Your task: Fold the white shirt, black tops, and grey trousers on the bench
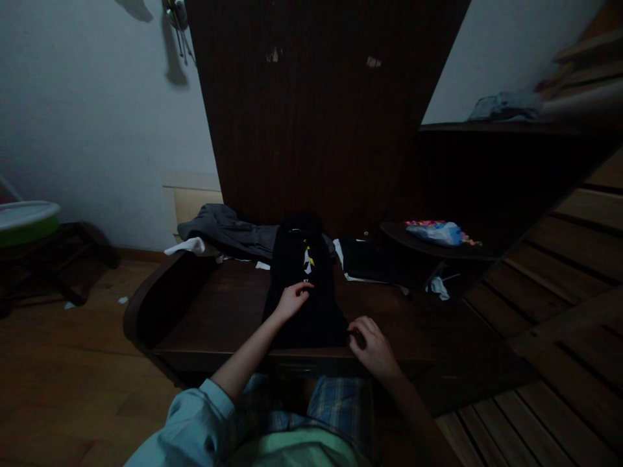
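Observation:
A black garment (302, 318), folded into a long narrow shape, lies on the dark wooden bench top. A white and yellow print shows on its upper half. My left hand (293, 300) rests on the middle of the cloth, just below the print, its fingers loosely curved with a gap between thumb and forefinger. At the near right corner of the garment, my right hand (374, 345) has thumb and fingers pinched together on the cloth's edge. The fold beneath the cloth is hidden in the dim light.
A grey garment (238, 233) lies behind on the left, beside a white cloth (187, 246). A dark folder with white paper (370, 261) sits to the right. A plastic bag (435, 233) is on the side shelf (389, 230). The bench's curved armrest (136, 311) rises on the left.

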Available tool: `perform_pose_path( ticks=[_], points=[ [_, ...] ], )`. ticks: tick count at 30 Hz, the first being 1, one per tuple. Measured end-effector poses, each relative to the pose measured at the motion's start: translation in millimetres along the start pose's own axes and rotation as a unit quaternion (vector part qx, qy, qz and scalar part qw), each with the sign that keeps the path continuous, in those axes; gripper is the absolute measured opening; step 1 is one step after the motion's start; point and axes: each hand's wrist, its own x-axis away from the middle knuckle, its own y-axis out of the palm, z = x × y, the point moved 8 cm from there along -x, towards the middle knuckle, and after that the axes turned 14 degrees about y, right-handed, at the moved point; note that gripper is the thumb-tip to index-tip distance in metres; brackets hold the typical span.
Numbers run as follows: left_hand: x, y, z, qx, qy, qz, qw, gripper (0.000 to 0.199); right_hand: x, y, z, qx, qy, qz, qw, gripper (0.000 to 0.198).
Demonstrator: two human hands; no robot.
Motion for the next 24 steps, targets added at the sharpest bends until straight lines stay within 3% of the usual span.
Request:
perform_pose_path(
  ticks=[10, 21, 24],
  points=[
    [1.6, 5.2, 3.9, 0.069, 0.005, -0.03, 0.997, 0.027, 0.6, 6.0, -6.9, -0.084, -0.027, 0.019, 0.996, 0.016],
    [5.0, 9.6, 16.4, 0.176, 0.0, -0.055, 0.983, 0.026, 8.7, 6.1, -26.3, -0.076, -0.073, -0.013, 0.994, 0.024],
    [4.9, 9.9, 16.1, 0.163, 0.005, -0.056, 0.985, 0.023, 12.0, 9.4, -31.6, -0.072, -0.074, -0.012, 0.995, 0.025]
  ],
)
